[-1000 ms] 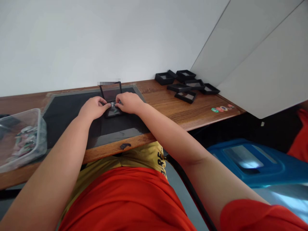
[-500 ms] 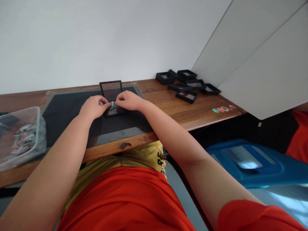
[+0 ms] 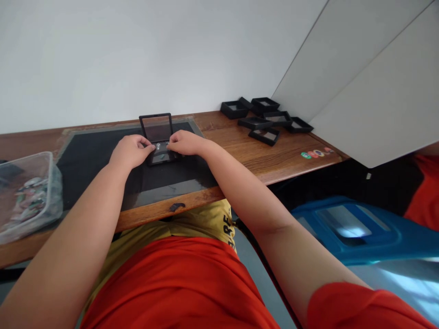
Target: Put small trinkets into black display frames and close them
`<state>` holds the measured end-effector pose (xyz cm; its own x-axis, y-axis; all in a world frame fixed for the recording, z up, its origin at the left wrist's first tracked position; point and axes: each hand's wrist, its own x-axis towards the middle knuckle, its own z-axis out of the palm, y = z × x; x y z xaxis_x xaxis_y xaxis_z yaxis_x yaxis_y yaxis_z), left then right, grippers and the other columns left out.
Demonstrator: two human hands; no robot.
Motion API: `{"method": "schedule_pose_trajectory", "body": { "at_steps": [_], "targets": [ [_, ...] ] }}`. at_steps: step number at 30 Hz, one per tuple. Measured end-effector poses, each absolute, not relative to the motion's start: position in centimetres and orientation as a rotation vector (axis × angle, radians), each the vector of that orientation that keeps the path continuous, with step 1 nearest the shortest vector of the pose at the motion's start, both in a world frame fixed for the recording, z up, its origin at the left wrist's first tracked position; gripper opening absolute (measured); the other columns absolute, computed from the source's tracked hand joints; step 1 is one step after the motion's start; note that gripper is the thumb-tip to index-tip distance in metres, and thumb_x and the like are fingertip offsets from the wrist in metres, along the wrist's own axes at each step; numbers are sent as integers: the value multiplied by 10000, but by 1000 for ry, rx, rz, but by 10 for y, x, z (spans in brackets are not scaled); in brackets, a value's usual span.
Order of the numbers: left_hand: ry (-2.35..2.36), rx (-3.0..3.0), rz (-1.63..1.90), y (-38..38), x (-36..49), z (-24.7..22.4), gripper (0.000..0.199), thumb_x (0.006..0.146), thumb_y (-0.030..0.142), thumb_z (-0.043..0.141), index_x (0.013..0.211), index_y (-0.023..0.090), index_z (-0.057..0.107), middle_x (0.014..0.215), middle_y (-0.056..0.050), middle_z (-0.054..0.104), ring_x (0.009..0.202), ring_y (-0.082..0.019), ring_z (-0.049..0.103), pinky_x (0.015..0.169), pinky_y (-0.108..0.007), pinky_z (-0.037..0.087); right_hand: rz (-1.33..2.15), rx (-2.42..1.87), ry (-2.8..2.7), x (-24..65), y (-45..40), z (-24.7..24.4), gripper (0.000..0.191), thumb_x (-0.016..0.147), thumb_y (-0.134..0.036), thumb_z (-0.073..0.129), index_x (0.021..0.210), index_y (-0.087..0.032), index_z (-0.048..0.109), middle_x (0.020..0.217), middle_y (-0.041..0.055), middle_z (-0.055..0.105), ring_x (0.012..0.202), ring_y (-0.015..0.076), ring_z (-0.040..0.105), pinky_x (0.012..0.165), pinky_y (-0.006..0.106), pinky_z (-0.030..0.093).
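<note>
Black-rimmed case (image 3: 160,158), 1, open; lies on the dark mat, toward the back of the desk. Raised panel (image 3: 156,129), see-through, stands tilted up at its far side. Small clear pieces (image 3: 158,146), at least 1, at the case's lower half; shape too small to tell.

Left hand (image 3: 129,152): at the case's left side, fingers curled, thumb tip beside the clear pieces; grip cannot be told. Right hand (image 3: 187,143): at the right side, fingers drawn close to the thumb; whether anything is pinched cannot be told.

Step in hand, as judged: fine 2-handed adjusting inside the open case. Next move seems to call for small, steady fingertip work, clear of the raised panel.

Surround: dark mat (image 3: 91,157); desk (image 3: 236,160), wood. Left: clear plastic tub (image 3: 51,178), holding mixed small items (image 3: 32,201). Right: black frames (image 3: 264,136), about 7, clustered; round stickers (image 3: 318,153), 4, nearer the edge.
</note>
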<state>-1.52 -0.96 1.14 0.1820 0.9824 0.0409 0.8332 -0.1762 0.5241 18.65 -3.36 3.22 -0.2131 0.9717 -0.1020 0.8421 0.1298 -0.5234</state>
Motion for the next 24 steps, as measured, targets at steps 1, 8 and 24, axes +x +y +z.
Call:
{"method": "schedule_pose_trajectory", "body": {
  "at_steps": [1,8,24],
  "targets": [
    [1713,2078,527,-10,-15,12,218,932,393,735,1013,204,809,817,-21,690,653,-174,556,607,-331,373,719,-1786,-2144,188,-34,33,218,964,-215,600,765,-162,672,684,34,674,659,153,601,642,267,421],
    [1727,2067,524,-11,-14,13,228,927,396,731,1017,203,813,823,-24,697,650,-176,558,603,-332,374,723,-1788,-2133,197,-30,33,189,941,-226,667,766,-159,690,699,44,710,669,154,605,646,276,423],
    [1756,2077,525,-10,-15,12,227,919,422,727,982,223,816,832,-31,728,689,-201,616,608,-337,392,698,-1627,-2232,197,-37,40,76,901,-122,773,964,-102,810,645,-27,618,610,113,586,673,254,429]
  ]
}}
